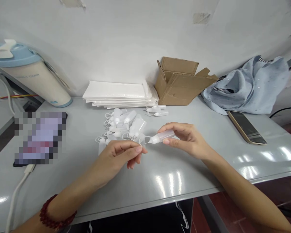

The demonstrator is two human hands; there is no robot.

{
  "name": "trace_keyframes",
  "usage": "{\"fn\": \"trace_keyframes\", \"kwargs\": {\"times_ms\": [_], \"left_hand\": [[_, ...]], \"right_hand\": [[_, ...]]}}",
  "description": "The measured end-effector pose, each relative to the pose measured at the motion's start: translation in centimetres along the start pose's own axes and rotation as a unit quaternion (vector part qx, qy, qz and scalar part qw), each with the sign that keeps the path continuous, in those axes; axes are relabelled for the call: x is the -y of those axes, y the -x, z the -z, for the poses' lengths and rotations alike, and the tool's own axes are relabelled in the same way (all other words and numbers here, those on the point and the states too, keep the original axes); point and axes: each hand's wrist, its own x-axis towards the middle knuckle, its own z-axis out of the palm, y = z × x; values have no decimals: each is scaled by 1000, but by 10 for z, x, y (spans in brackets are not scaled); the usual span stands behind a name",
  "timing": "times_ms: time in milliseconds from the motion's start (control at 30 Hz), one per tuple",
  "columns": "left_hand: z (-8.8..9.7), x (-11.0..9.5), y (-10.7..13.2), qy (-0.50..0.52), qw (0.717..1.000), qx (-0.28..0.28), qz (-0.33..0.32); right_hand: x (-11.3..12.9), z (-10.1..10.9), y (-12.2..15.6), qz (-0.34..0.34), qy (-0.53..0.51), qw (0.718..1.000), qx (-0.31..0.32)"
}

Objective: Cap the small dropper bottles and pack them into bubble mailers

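Note:
My right hand (188, 138) grips a small translucent needle-tip squeeze bottle (166, 136) between thumb and fingers. The bottle lies nearly level, its white nozzle and thin needle facing left. My left hand (127, 152) is closed in a pinch just left of the needle. A thin white cap strap (140, 139) curves to its fingertips; the cap itself is hidden there. Behind my left hand is a pile of similar bottles (126, 121) with looped straps. A few more small bottles (161, 114) lie farther back, by the stack of white padded envelopes (116, 90).
An open cardboard box (184, 89) stands against the wall, with a light blue cloth bag (249, 85) to its right. A phone (246, 127) lies at right. At left are a blurred phone (40, 139) on a white cable (20, 184) and a large tumbler (36, 74).

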Motion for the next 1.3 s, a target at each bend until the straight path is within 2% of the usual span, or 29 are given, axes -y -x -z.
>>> {"fn": "trace_keyframes", "kwargs": {"times_ms": [67,267,1300], "left_hand": [[0,0,0,-1,1000,-9,-7],[-1,1,2,-3,999,33,-16],[-1,-1,2,-18,999,23,-14]], "right_hand": [[1,0,0,-3,-4,1000,5],[2,-1,0,8,-3,1000,20],[4,-3,2,15,2,1000,22]]}}
